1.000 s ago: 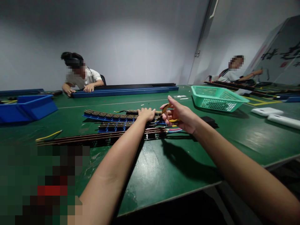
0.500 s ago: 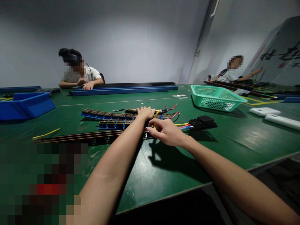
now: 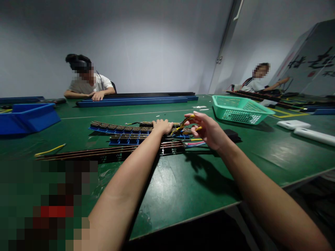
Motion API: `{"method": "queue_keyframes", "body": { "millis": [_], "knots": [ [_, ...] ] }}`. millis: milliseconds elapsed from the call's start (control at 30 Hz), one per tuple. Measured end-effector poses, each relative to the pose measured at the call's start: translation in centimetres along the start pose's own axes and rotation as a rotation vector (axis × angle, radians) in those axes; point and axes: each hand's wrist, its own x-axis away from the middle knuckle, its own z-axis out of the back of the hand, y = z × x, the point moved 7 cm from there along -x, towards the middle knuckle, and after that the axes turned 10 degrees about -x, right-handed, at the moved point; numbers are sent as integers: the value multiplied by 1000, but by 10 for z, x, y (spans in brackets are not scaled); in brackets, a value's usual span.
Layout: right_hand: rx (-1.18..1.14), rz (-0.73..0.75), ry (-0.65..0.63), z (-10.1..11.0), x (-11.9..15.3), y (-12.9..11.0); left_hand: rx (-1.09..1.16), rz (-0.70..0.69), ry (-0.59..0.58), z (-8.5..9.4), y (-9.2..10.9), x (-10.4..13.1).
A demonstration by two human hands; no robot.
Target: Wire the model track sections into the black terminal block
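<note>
Touching long strips (image 3: pixel 120 129) on the table (image 3: pixel 167 188), reaching leftward from beneath the spread fingers of the left hand (image 3: pixel 162 127). Gripping a yellow-handled tool (image 3: pixel 184 122) in curled fingers of the right hand (image 3: pixel 208 131), left of a green basket (image 3: pixel 243 112).

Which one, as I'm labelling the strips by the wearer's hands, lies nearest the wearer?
The long dark strip at the front. Its left end reaches past the others', and unlike the blue-based strips behind it, it shows no blue underneath.
</note>
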Motion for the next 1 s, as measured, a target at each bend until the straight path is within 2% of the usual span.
{"method": "queue_keyframes", "body": {
  "millis": [100,300,433,533,633,700,800,1000],
  "knots": [
    [77,41,14,10,-5,-1,-3,5,2,0,0,1],
    [303,137,-239,-21,4,5,-9,6,-12,2,0,3],
    [252,199,-153,-13,13,-18,2,-2,1,2,0,2],
    [158,258,-51,5,16,-36,4,-1,-4,1,0,1],
    [114,350,106,27,13,-47,-1,-1,-11,0,0,1],
    [142,371,190,40,7,-45,-4,-5,-12,1,0,1],
    [220,347,252,55,-5,-34,-6,-10,-19,1,0,1],
    [387,379,241,59,-13,-26,-10,-10,-22,0,0,0]
  ]
}}
